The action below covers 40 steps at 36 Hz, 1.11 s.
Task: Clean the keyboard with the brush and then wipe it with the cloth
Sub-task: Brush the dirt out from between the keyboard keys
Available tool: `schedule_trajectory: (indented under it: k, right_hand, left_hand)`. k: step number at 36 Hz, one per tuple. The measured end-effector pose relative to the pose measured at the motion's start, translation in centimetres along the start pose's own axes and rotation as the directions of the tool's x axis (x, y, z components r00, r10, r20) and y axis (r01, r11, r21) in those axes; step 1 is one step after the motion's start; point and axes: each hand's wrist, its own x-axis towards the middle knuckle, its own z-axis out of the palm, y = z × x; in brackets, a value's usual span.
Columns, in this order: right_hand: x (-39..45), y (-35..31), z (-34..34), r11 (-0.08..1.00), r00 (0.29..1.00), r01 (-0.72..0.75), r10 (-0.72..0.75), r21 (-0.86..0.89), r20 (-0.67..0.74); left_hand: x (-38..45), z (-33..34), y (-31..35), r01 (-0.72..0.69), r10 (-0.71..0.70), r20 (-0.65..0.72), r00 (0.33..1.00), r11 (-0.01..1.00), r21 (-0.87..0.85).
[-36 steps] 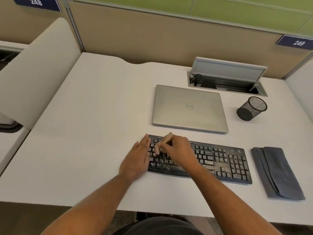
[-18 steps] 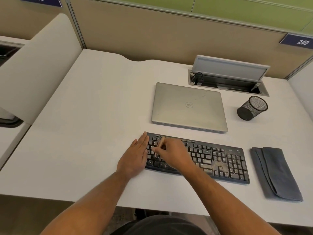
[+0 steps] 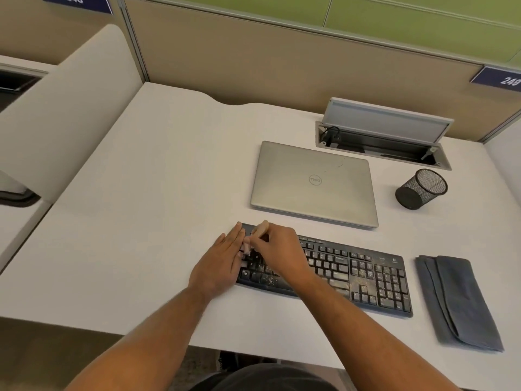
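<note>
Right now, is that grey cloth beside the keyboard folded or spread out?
Folded. The grey cloth lies as a narrow strip with layered edges showing along its length, right of the keyboard, untouched by either hand.

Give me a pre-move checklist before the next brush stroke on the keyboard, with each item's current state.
1. Brush gripped by right hand: ok.
2. Left hand steadying keyboard at its left end: ok.
3. Bristles touching keys: cannot tell, hidden by hands.
4. Keys free of debris: not ok, specks remain across them.
5. Cloth folded and ready right of keyboard: ok.
6. Laptop lid closed against swept dust: ok.
</note>
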Motion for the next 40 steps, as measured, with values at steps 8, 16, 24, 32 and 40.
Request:
schedule_trajectory:
  k: [8,16,24,32,40]
  right_hand:
    - [0.5,-0.1,-1.4,0.977,0.990,0.048,-0.019,-0.206,0.143]
    - [0.5,-0.1,-2.0,0.944,0.972,0.165,-0.108,-0.286,0.207]
    - [1.4,-0.3,-2.9,0.900,0.960,0.168,-0.057,-0.401,0.274]
    - [0.1,0.4,-2.8,0.895,0.945,0.205,-0.076,-0.396,0.317]
    - [-0.6,0.4,-3.0,0.986,1.000,-0.023,0.026,-0.165,0.016]
  left_hand:
    - [0.0,0.0,-0.2,0.000,0.000,0.000,1.000,1.000,-0.002]
    - [0.0,0.0,-0.1,0.010,-0.010,-0.003,1.000,1.000,-0.004]
    - [0.1,0.1,-0.3,0.012,-0.012,0.005,1.000,1.000,0.006]
    - [0.1,0.2,-0.3,0.002,-0.003,0.002,1.000,1.000,0.016]
    - [0.1,0.2,-0.3,-0.004,0.004,-0.003,1.000,1.000,0.026]
